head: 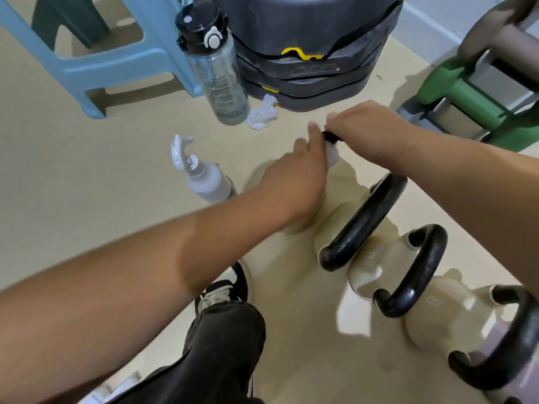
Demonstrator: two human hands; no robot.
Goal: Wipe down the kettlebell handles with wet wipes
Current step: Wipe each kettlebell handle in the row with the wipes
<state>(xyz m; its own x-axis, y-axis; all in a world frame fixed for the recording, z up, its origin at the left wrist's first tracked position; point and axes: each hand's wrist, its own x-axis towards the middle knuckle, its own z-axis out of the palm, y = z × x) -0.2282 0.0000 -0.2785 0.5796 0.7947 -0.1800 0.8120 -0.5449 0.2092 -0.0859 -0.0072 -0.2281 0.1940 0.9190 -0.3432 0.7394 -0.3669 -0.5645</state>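
Note:
Several cream kettlebells with black handles stand in a row on the beige floor. At the far end, my right hand is closed over the black handle of the last kettlebell. My left hand pinches a white wet wipe and presses it against that handle just below my right fingers. Both hands hide most of this kettlebell. Nearer to me, the second handle, the third handle and a lilac kettlebell's handle are untouched.
A white spray bottle lies on the floor to the left. Behind it stand a clear water bottle, a crumpled used wipe, stacked black weights and a blue stool. Green dumbbells sit far right. My shoe is near.

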